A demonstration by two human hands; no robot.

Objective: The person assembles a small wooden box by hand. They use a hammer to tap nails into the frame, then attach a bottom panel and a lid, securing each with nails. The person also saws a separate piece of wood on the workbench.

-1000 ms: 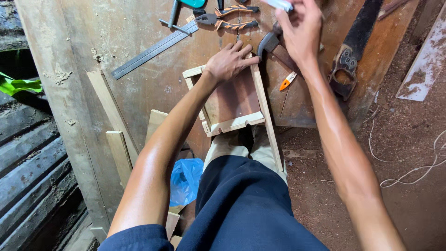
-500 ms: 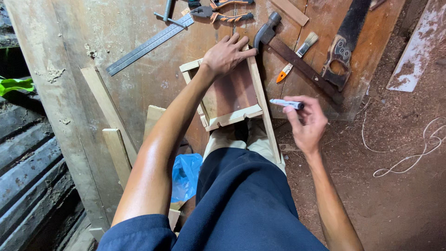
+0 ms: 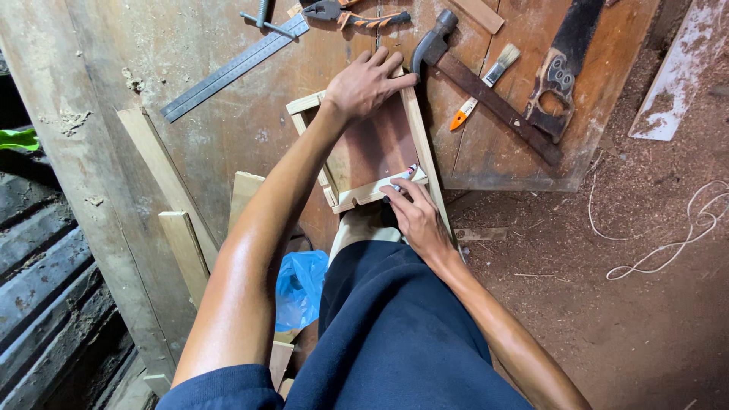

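A small rectangular wooden frame (image 3: 421, 152) with a reddish-brown panel (image 3: 372, 148) lies on the wooden board in front of me. My left hand (image 3: 368, 82) presses flat on the frame's far end, fingers spread. My right hand (image 3: 410, 212) holds a small white pen-like marker (image 3: 406, 176) with its tip on the near crossbar (image 3: 372, 192) of the frame. My foot (image 3: 363, 226) rests just under the frame's near end.
A hammer (image 3: 434, 38), a paintbrush with orange handle (image 3: 486, 82), a hand saw (image 3: 558, 72), a steel ruler (image 3: 231, 70) and pliers (image 3: 353, 14) lie beyond the frame. Loose wood strips (image 3: 167, 182) sit at the left, a blue plastic bag (image 3: 300, 281) by my leg, string (image 3: 668, 243) on the dirt at the right.
My right hand came down from the tools at the far side, carrying the marker, and now rests it on the frame's near crossbar. The left hand stayed on the frame.
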